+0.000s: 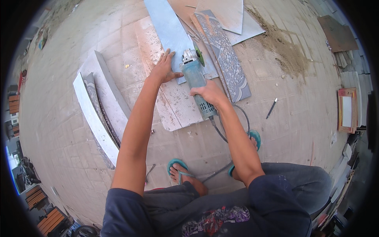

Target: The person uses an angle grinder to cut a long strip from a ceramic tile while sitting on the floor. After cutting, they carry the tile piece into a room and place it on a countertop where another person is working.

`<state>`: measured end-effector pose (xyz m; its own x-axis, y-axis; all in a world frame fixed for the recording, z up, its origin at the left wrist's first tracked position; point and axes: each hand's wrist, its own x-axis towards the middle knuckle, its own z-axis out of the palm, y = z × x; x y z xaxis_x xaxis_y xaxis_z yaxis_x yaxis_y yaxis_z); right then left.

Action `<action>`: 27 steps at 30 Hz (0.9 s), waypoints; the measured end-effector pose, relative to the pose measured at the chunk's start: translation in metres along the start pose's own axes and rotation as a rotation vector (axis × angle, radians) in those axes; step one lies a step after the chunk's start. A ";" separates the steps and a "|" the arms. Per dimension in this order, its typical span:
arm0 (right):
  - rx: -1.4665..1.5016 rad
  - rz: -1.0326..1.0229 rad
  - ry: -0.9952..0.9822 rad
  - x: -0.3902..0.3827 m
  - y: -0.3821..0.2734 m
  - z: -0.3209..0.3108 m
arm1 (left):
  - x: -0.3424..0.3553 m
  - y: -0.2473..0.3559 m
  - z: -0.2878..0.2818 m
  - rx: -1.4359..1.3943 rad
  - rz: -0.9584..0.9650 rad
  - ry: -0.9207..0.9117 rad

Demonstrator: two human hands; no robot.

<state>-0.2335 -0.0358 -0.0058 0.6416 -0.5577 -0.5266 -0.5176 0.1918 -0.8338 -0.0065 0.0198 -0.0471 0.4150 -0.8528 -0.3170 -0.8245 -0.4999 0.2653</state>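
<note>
My right hand wraps round the body of a teal angle grinder. Its green disc stands on edge at the right side of a long light-blue tile strip. With fingers spread, my left hand lies flat on the near end of that strip, just left of the grinder's metal head. Beneath the strip is a pale, dusty board strewn with chips. A narrow offcut and a pebble-patterned tile piece lie to the right of the disc.
Tile strips are stacked at the left. Larger tile pieces lie at the far side, beside scattered sand. A marker pen rests on the floor at right. The grinder's cord runs between my sandalled feet.
</note>
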 end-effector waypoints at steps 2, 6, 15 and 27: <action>-0.011 0.019 -0.006 0.004 -0.020 -0.003 | -0.001 -0.003 0.002 -0.027 0.002 0.015; -0.024 -0.009 0.017 0.049 -0.013 -0.004 | -0.001 0.007 -0.001 -0.013 -0.013 0.000; 0.040 -0.007 -0.015 0.101 -0.046 -0.001 | -0.001 0.002 0.003 -0.062 -0.011 0.016; 0.061 0.043 -0.048 0.136 -0.052 0.003 | 0.000 0.001 0.004 -0.078 0.000 0.031</action>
<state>-0.1175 -0.1187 -0.0348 0.6464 -0.5091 -0.5684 -0.5112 0.2641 -0.8179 -0.0087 0.0198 -0.0503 0.4279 -0.8564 -0.2890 -0.7924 -0.5093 0.3358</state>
